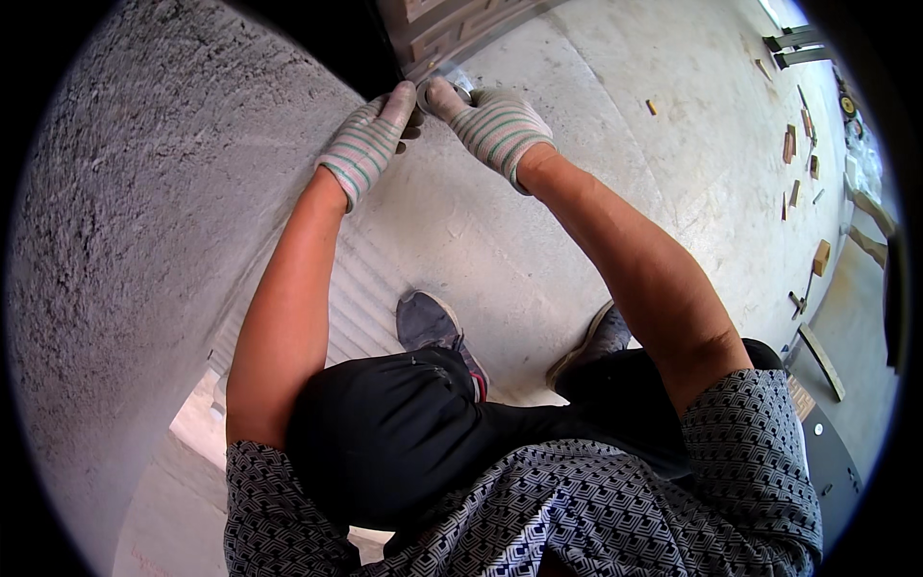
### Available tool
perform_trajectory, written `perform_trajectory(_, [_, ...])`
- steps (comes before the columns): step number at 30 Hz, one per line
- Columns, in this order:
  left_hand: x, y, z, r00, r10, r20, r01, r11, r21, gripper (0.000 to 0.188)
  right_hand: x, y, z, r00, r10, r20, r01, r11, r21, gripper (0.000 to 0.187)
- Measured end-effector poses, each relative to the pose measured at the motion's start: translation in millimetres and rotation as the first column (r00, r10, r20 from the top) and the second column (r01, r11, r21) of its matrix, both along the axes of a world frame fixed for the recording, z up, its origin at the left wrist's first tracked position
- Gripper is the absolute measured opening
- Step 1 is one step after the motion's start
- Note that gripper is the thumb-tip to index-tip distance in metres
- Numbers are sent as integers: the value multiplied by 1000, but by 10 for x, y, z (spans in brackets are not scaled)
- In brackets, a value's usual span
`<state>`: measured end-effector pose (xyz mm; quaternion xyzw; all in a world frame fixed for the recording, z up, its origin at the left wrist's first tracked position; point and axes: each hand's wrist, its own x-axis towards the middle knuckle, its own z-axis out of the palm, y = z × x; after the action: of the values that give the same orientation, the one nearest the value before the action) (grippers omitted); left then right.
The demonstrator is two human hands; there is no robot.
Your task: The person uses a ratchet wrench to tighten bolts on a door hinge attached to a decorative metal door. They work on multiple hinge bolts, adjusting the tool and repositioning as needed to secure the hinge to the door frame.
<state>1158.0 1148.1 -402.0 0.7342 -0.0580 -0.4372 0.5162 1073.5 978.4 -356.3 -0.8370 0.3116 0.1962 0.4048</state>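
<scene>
Both my hands wear white gloves with green stripes and meet at the top centre, close to the foot of a brown panel (461,38) with a raised geometric pattern. My right hand (490,120) is closed around a greyish ring that looks like a roll of tape (423,97), its thumb lying across it. A shiny clear patch shows just beyond that hand. My left hand (370,139) is right beside the roll, thumb extended and fingers curled; whatever its fingertips pinch is hidden.
A rough concrete wall (163,192) rises on the left, beside a black surface (327,34). On the right, the floor (615,144) holds wood scraps (789,144), a wooden block (821,258), a hammer (798,303) and a wooden strip (820,361). Metal legs (800,46) stand at the far right.
</scene>
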Motion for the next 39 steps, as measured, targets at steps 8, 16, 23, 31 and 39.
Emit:
perform_trajectory(8, [5,-22,18,999,-43,21,42,999,20,68,-70,182,-52,970,-243,12,241,968,74,82])
perform_trajectory(16, [21,10,10,998,-53,32,53,998,18,66,-47,370,-79,904,-427,5,420,892,166,76])
perform_trajectory(23, [-17,12,5,1000,-1,10,1,1000,3,61,-51,580,21,813,-582,-6,569,793,220,81])
perform_trajectory(31, [0,27,45,1000,-18,11,18,999,32,62,59,-90,-36,983,184,0,-184,983,-8,88])
perform_trajectory(39, [19,0,62,997,-62,42,61,998,24,71,583,-689,184,538,842,-44,-813,504,-292,78])
